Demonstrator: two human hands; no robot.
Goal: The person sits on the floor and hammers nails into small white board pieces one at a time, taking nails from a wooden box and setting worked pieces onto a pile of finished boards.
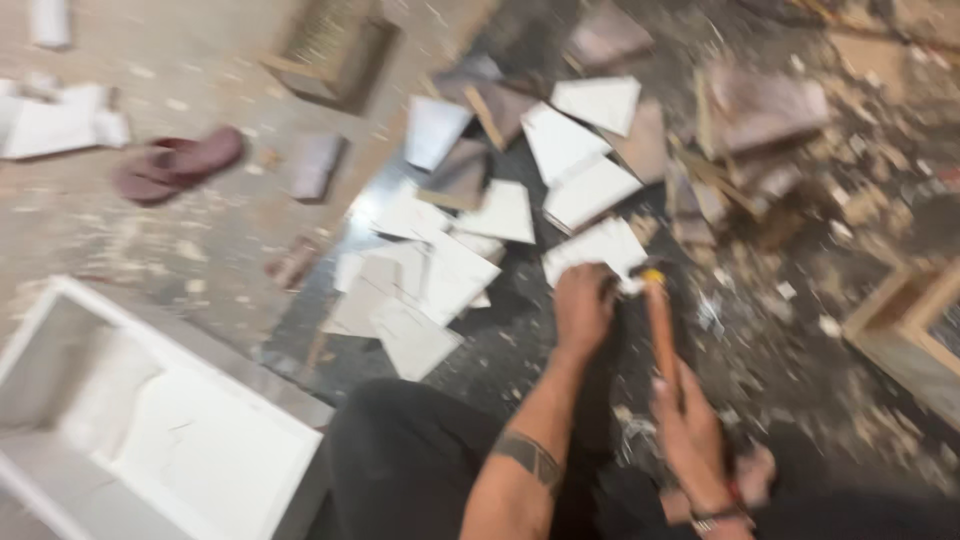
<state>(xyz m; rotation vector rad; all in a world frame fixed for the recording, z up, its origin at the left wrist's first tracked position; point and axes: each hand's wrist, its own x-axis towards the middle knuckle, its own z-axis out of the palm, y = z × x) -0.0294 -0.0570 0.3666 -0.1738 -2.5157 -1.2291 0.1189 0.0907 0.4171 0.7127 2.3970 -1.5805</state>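
Left hand (pixel 583 305) gripping a white panel offcut (pixel 597 250), right hand (pixel 690 425) closed around a wooden-handled hammer (pixel 660 325), scattered white offcuts (pixel 455 270) beside, sandal (pixel 175 165) far left, white box frame (pixel 150 420) near knee

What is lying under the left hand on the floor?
Under the left hand lies a white panel piece. The hand covers its near edge, so that part cannot be seen.

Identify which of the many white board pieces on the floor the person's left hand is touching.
The white piece right at the left hand, lowest on the right side of the pile, beside the wooden-handled tool; the other pieces lie clear of both hands.
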